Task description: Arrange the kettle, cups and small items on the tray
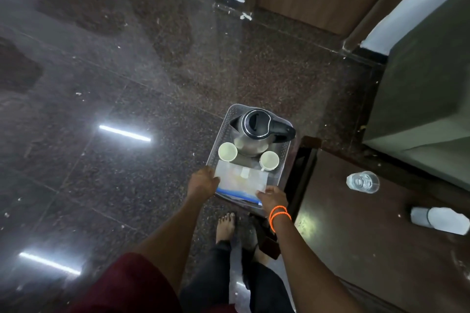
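Note:
A clear plastic tray [284, 157] is held above the floor in front of me. On its far end stands a steel kettle [250, 134] with a black lid and handle. Two white cups sit behind it toward me, one cup [227, 151] at the left and the other cup [269, 160] at the right. A flat packet [241, 180] with a blue edge lies at the near end. My left hand [202, 181] grips the tray's near left corner. My right hand [273, 197], with orange bands on the wrist, grips the near right corner.
A dark wooden table [356, 211] stands just right of the tray, carrying a clear glass [363, 181] and a white object [440, 220] lying on its side. A green cushioned seat [427, 109] lies beyond it. The polished stone floor [127, 84] spreads left; my bare foot [225, 226] is below the tray.

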